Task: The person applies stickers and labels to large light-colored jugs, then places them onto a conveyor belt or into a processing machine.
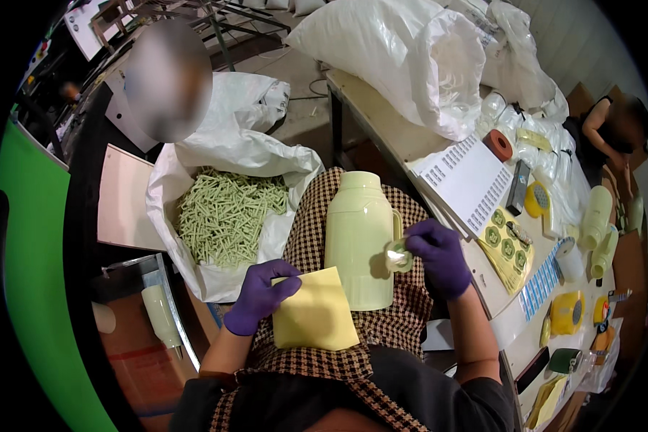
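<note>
A pale green vacuum jug (354, 237) rests on my lap, its neck pointing away from me and its handle on the right. My left hand (259, 297), in a purple glove, pinches a square yellow sheet of paper (314, 313) between thumb and fingers, over the jug's near left side. In my purple-gloved right hand (443, 258), the fingertips pinch a small round shiny sticker (398, 257) by its edge. It is in front of the jug's right side, by the handle; whether it touches the jug I cannot tell.
Left of my lap stands a white sack (306, 173) of small green rod-like pieces (230, 216). The table (482, 270) at right bears printed sheets (464, 176), a yellow sticker sheet (510, 248), yellow tape rolls (567, 313) and plastic bags. Another person (608, 133) is at far right.
</note>
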{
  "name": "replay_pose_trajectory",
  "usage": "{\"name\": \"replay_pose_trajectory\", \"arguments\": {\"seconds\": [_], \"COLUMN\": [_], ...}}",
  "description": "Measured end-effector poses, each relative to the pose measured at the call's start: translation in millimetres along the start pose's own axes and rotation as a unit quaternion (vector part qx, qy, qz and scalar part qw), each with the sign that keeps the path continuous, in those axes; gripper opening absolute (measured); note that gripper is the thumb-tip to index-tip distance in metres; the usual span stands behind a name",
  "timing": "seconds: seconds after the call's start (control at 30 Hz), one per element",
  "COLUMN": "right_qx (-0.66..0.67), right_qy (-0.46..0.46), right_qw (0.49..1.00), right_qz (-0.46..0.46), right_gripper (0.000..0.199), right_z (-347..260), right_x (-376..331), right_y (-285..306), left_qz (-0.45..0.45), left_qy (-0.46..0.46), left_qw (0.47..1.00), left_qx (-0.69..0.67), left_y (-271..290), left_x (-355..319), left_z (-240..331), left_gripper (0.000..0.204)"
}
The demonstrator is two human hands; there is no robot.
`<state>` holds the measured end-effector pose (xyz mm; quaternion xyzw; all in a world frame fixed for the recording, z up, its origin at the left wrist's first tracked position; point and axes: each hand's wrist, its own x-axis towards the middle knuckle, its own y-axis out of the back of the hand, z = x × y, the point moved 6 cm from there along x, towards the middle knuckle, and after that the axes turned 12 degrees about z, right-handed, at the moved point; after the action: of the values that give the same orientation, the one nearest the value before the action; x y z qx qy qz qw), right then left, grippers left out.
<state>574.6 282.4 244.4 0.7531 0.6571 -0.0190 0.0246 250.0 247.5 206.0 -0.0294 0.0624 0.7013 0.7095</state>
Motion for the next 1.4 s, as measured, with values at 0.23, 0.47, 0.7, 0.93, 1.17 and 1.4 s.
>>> {"name": "replay_pose_trajectory", "arguments": {"seconds": [0.23, 0.47, 0.7, 0.93, 1.17, 1.4], "right_qx": [-0.044, -0.05, -0.25, 0.159, 0.083, 0.518], "right_qy": [0.016, -0.009, 0.204, 0.142, -0.206, -0.46], "right_qw": [0.997, 0.998, 0.936, 0.974, 0.956, 0.656], "right_qz": [-0.059, -0.04, 0.141, -0.08, 0.194, 0.299], "right_gripper": [0.013, 0.015, 0.059, 0.095, 0.028, 0.013], "right_z": [30, 37, 36, 22, 137, 336], "right_x": [21, 14, 11, -83, -129, -172], "right_y": [-19, -19, -16, -21, 60, 161], "left_qz": [0.026, -0.009, 0.009, -0.066, -0.169, -0.39], "left_qy": [0.052, 0.045, 0.009, -0.179, -0.511, -0.462], "left_qw": [0.997, 0.998, 1.0, 0.977, 0.815, 0.614], "left_qx": [-0.041, -0.039, -0.011, 0.094, 0.214, 0.508], "left_y": [12, 1, -1, -62, -152, -167], "left_x": [2, 9, 12, 10, 7, 25], "left_z": [-28, -32, -12, 81, 137, 52], "left_gripper": [0.019, 0.027, 0.021, 0.014, 0.049, 0.078]}}
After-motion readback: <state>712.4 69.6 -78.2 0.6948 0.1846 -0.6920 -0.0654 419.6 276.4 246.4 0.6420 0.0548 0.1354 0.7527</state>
